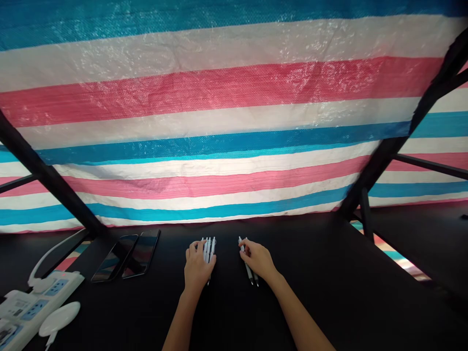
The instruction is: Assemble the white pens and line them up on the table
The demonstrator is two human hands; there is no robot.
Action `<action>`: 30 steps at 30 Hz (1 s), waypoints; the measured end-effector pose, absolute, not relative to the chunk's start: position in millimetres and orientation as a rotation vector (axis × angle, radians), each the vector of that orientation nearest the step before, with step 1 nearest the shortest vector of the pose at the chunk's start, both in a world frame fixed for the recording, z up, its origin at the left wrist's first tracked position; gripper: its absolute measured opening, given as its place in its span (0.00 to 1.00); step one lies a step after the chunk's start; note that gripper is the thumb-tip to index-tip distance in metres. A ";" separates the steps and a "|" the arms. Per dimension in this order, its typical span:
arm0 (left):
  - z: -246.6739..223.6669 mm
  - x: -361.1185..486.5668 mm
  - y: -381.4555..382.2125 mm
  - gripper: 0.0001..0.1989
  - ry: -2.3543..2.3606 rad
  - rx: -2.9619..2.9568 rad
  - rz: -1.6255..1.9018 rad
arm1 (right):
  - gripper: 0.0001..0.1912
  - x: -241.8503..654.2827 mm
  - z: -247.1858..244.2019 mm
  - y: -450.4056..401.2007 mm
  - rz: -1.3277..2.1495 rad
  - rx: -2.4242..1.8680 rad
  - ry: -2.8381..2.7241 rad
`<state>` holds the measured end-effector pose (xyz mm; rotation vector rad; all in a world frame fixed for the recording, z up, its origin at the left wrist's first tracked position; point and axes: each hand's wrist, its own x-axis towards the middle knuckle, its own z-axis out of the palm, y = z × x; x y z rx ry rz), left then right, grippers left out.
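Observation:
In the middle of the black table, several white pens (209, 247) lie side by side with their clicker ends pointing away from me. My left hand (197, 267) is curled over this group, fingers at its left and thumb along its right edge, hiding most of the lower barrels. To the right, two pens (249, 272) with white upper parts, grey grips and dark tips lie slightly slanted. My right hand (259, 258) pinches the left one of these near its clicker end, and partly covers the other.
Two dark phones (115, 258) (142, 254) lie on the left of the black table (234, 317). A white power strip (44, 304) and a round white charger (59, 319) sit at the lower left. Black metal frame bars (383, 156) rise on both sides before a striped tarp (226, 117).

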<state>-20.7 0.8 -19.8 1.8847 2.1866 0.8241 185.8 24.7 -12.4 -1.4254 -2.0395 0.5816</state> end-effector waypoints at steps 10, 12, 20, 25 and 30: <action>-11.5 -22.2 2.3 0.21 2.027 1.828 1.179 | 0.14 189.8 -9.7 35.4 1.428 -1.021 -1.249; -7.5 -19.6 2.5 0.19 1.842 1.759 1.282 | 0.16 189.4 -4.0 32.1 1.627 -0.941 -1.187; -4.4 1.8 0.4 0.22 1.153 1.408 1.213 | 0.17 181.4 0.5 18.0 2.012 -0.751 -1.263; 0.8 -3.1 0.5 0.20 1.177 1.304 1.306 | 0.17 181.0 1.9 17.5 2.040 -0.786 -1.286; 5.9 -14.8 1.3 0.18 1.231 1.239 1.435 | 0.22 183.3 2.2 17.2 2.122 -0.811 -1.364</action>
